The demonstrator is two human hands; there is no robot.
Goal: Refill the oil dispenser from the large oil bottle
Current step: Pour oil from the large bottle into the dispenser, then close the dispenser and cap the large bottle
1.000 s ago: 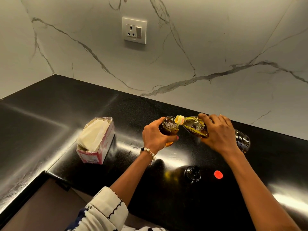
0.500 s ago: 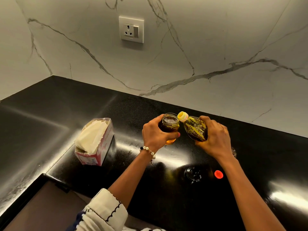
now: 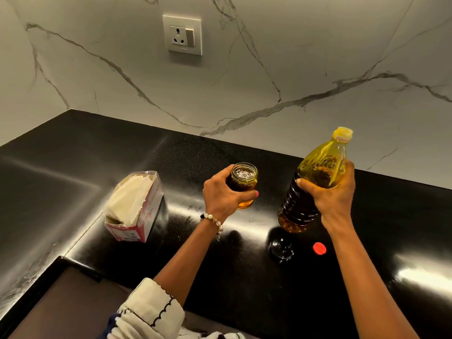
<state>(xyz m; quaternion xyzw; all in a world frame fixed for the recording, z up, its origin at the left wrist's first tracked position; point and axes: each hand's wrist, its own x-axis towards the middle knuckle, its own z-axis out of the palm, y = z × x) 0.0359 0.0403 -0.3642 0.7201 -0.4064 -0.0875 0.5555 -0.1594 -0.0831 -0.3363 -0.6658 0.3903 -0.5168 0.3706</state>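
Note:
My left hand (image 3: 221,195) grips the small glass oil dispenser (image 3: 243,178), open-mouthed, with amber oil inside, held just above the black counter (image 3: 73,167). To its right, my right hand (image 3: 330,196) holds the large clear oil bottle (image 3: 315,182) by its middle, nearly upright and tilted slightly right, yellow neck uppermost. Its base hovers close over the counter. The two vessels are well apart. In front of the bottle, the dispenser's dark glass-and-metal lid (image 3: 281,249) and a red bottle cap (image 3: 319,248) lie on the counter.
An opened box of paper napkins (image 3: 133,207) stands left of the dispenser. The marble wall carries a power socket (image 3: 182,35). The counter's front edge drops to a brown recess (image 3: 68,304) at lower left. My patterned sleeve (image 3: 151,311) shows at the bottom.
The large bottle was tipped with its neck at the dispenser's mouth. It has swung upright and moved right, away from the dispenser. My left hand stays put with the dispenser.

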